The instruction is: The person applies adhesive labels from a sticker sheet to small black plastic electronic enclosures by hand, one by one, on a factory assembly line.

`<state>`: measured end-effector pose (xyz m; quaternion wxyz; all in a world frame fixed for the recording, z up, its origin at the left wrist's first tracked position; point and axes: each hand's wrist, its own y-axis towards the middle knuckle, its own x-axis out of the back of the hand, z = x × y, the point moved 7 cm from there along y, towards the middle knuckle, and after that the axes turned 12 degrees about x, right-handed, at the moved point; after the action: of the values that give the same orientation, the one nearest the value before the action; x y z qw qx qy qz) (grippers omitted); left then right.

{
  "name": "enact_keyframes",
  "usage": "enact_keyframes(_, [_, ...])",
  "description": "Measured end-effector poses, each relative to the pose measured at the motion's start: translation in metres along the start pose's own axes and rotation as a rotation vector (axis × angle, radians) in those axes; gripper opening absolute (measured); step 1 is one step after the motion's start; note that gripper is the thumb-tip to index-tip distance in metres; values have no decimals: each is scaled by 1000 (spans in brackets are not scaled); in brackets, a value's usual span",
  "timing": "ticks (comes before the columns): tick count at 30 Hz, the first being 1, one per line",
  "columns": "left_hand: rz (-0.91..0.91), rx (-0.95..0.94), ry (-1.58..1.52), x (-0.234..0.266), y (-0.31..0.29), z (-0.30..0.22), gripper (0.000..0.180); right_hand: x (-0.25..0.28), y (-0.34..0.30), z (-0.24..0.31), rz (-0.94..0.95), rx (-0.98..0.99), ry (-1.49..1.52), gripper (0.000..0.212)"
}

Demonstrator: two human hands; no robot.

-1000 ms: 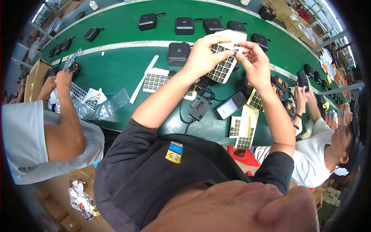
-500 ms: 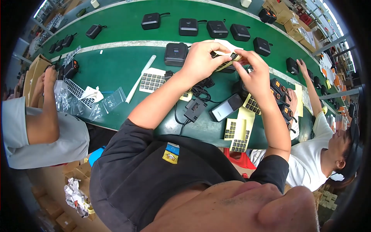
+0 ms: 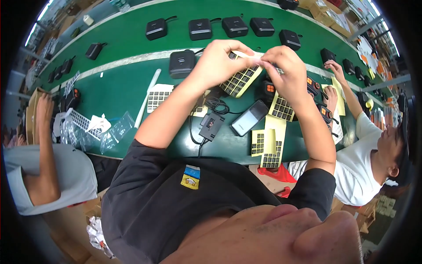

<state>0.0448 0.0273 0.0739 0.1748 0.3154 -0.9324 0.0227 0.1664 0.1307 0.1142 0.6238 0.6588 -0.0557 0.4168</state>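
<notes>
My left hand [image 3: 222, 64] is closed on a yellow-backed sheet of black square pads [image 3: 241, 78], which hangs tilted below its fingers. Thumb and fingers of my right hand [image 3: 286, 70] pinch together against the left fingertips. Something small and pale shows where they meet, too small to name. Under my right wrist lies another yellow pad sheet [image 3: 282, 108], with a partly used pad sheet [image 3: 271, 152] nearer to me. A grey-and-black handheld device [image 3: 249, 118] rests left of these sheets. Beside it is a black adapter box [image 3: 211, 126] with a coiled cable.
A black boxy device [image 3: 182, 64] stands beyond my left forearm, near a whitish rod [image 3: 147, 99] and a pale pad sheet [image 3: 159, 97]. Several black devices line the far green belt [image 3: 127, 42]. Clear plastic bags [image 3: 118, 130] lie left. People work at both sides; one hand [image 3: 330, 97] is at right.
The pad sheet has tilted so its pads face me, and my fingertips have come together above it. The whole view has shifted slightly. The left-hand person's arm has moved.
</notes>
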Motion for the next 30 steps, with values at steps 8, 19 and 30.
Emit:
enact_keyframes(8, [139,-220,484,-115,168,43,43,31,-124,-259,-277,-882,556,14])
enact_keyframes(19, [216,-111,987,-260,300,87,85,18,-249,-402,-303,-1323,761,8])
enact_keyframes(30, [126,-107,794,-237,308,75,60,31,-225,-367,-445,-1146,501,14])
